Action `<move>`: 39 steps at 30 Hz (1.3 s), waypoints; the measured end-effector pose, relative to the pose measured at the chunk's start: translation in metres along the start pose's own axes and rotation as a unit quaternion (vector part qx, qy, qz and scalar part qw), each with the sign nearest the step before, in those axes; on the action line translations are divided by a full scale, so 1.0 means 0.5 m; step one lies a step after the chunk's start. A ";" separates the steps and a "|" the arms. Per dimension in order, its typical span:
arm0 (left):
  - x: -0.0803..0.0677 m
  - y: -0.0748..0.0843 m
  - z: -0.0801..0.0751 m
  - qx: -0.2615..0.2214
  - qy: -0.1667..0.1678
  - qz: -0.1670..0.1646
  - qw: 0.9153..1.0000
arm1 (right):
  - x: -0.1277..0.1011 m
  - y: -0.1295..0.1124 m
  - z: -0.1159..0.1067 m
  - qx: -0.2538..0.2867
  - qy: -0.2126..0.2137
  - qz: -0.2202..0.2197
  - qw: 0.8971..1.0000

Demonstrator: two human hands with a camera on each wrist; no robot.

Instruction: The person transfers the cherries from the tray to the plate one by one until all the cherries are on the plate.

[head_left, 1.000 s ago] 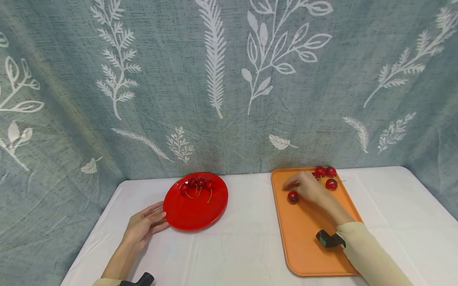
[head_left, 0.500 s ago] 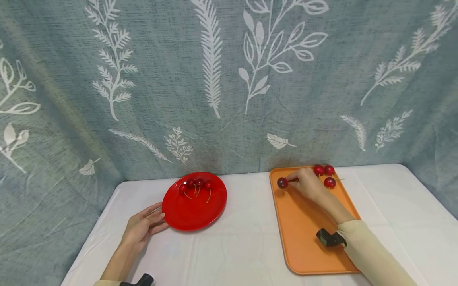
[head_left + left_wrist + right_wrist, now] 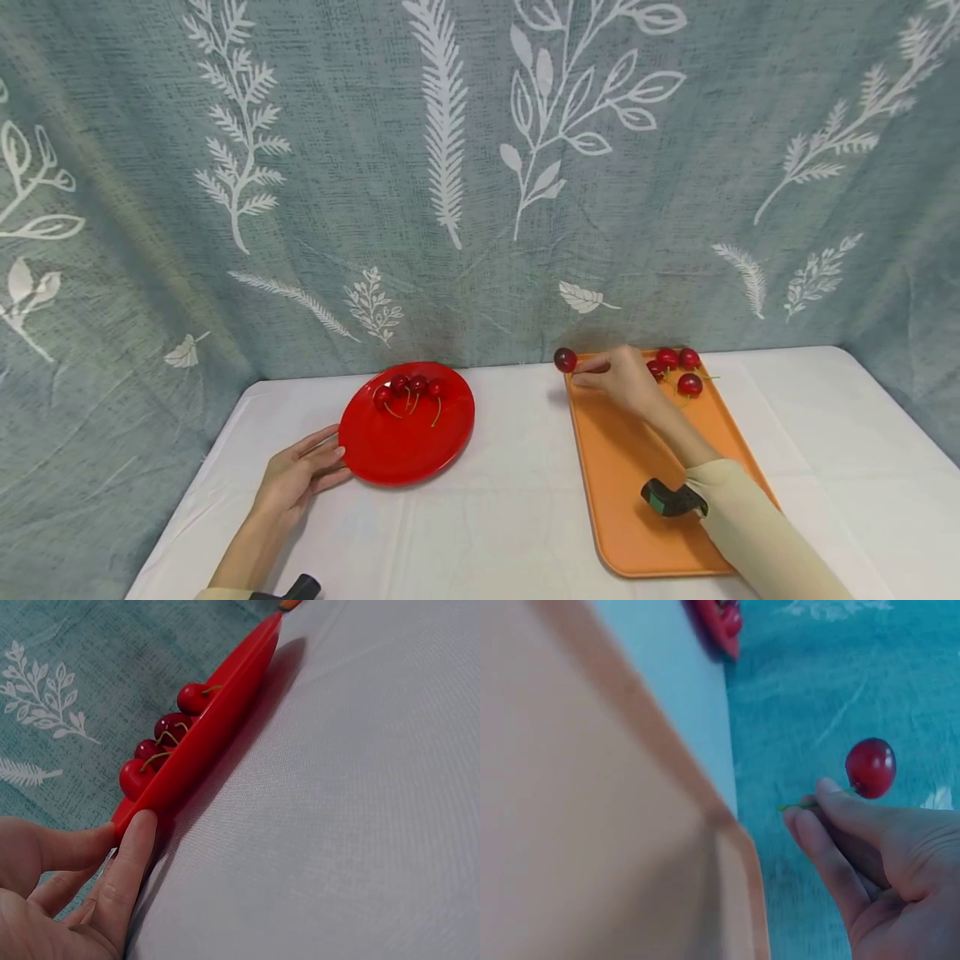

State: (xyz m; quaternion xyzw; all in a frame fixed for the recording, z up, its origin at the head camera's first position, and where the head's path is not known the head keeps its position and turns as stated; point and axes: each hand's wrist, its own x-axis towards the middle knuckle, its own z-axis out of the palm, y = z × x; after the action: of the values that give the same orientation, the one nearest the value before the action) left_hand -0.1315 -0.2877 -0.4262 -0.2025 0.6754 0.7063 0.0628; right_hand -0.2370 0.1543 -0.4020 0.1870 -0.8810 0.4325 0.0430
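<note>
- Curtain: grey-green with white leaf prints, standing behind the work area.
- Desk: covered in white cloth; carries the tray and the plate, set well apart.
- Orange tray: at the person's right; its bare surface shows along most of the near part.
- Red plate: at the person's left, cherries grouped toward its far edge.
- Left hand: holds the plate by its left edge; the left wrist view shows digits on either side of the rim.
- Right hand: grip closed to a fine pinch, thumb against fingertips, taking a stem and not the fruit.
- Held cherry: raised at the tray's far left corner, clear of the tray in the right wrist view.
- Plate cherries: four counted, stems attached, no hand touching them.
- Tray cherries: four in sight at the far right corner; any behind the right hand cannot be ruled out.
- Progress, as judged: roughly midway. Four rest on the plate, one is in hand, and the four on the tray appear outstanding.
</note>
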 end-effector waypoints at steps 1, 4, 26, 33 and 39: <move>-0.001 0.000 -0.001 -0.001 -0.002 0.002 1.000 | 0.002 -0.006 0.006 0.015 0.002 0.006 1.000; -0.001 0.000 0.000 -0.005 -0.003 0.004 1.000 | 0.009 -0.022 0.024 0.076 -0.007 0.025 0.997; 0.002 0.002 0.000 0.004 -0.002 -0.003 1.000 | 0.043 -0.122 0.156 0.214 -0.136 0.152 0.955; 0.002 0.001 -0.001 0.005 0.005 0.000 1.000 | 0.055 -0.139 0.198 0.215 -0.117 0.179 0.953; 0.002 0.000 -0.001 0.001 0.001 0.005 1.000 | 0.058 -0.163 0.222 0.242 -0.117 0.205 0.941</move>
State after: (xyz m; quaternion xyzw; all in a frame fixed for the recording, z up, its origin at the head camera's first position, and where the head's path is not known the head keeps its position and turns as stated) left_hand -0.1323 -0.2885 -0.4263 -0.1994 0.6776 0.7054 0.0590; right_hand -0.2242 0.0144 -0.4032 0.0562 -0.7676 0.6072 -0.1972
